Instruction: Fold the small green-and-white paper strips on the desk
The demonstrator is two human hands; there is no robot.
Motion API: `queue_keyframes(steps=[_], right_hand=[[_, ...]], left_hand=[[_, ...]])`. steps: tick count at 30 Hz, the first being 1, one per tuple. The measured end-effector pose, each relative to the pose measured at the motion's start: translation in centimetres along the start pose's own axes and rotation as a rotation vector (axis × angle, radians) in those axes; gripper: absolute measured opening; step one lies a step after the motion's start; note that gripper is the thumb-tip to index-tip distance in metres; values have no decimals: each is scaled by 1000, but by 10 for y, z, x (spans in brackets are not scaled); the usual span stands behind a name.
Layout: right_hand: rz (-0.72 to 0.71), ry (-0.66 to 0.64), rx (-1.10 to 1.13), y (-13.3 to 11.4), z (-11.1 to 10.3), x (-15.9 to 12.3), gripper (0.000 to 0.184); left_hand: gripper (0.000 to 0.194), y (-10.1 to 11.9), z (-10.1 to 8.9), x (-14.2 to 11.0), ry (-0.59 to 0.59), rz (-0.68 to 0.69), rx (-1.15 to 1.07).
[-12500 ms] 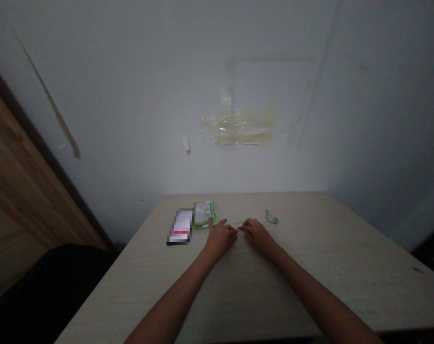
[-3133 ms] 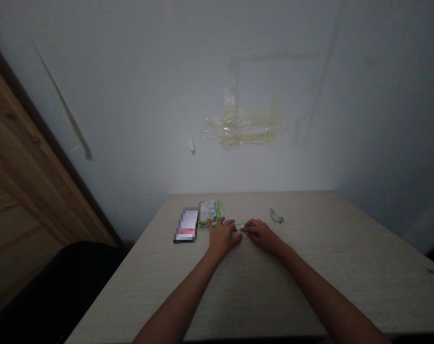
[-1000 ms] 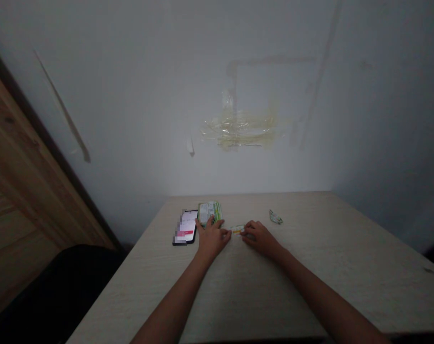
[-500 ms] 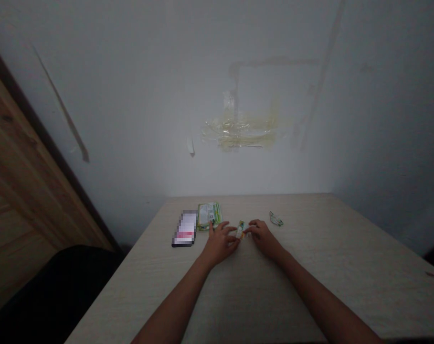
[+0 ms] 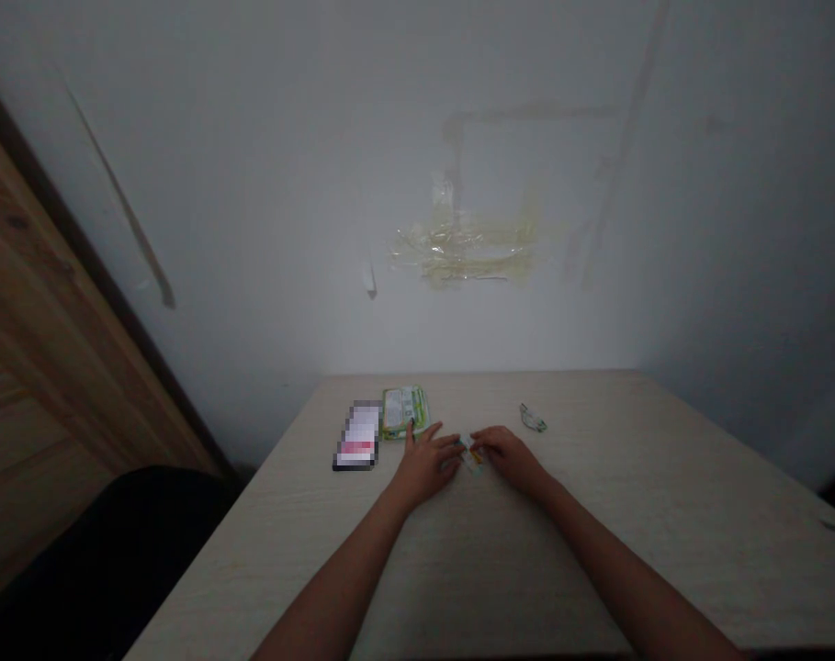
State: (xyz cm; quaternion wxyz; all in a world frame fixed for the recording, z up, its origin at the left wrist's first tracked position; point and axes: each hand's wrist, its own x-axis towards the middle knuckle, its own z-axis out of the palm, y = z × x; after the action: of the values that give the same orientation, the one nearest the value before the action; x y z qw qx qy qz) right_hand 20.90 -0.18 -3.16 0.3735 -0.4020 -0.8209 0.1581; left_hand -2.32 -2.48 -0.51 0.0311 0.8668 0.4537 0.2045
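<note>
Between my hands, low over the table, is a small printed piece, perhaps a sachet or wrapper (image 5: pixel 475 457), pale with green and orange patches. My left hand (image 5: pixel 425 470) is at its left side, thumb and a finger closed on its edge while the other fingers stretch away. My right hand (image 5: pixel 510 459) pinches its right side with bent fingers. The fingers cover part of it, and its exact kind is too small to tell. Just beyond my left hand lies a larger green and white packet (image 5: pixel 404 410), close to the outstretched fingers.
A phone (image 5: pixel 357 436) with a blurred screen lies left of the packet. A crumpled green and white scrap (image 5: pixel 533 419) rests to the right. The pale wooden table (image 5: pixel 596 514) meets a wall (image 5: pixel 279 229) with tape. A dark chair (image 5: pixel 114 551) stands at the left.
The small printed piece has turned and shifted slightly nearer to me, and less of it shows. My right hand has closed in around its upper edge.
</note>
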Motion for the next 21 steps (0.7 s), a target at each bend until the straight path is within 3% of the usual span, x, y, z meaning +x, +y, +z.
queue_keyframes(steps=[7,21], right_hand=[[101,129,-105,1,1,2,16],[148,136,-117,-5,0,6,13]], left_hand=[[30,4,0,0,9,-3,-5],[31,9,5,0,11,28,23]])
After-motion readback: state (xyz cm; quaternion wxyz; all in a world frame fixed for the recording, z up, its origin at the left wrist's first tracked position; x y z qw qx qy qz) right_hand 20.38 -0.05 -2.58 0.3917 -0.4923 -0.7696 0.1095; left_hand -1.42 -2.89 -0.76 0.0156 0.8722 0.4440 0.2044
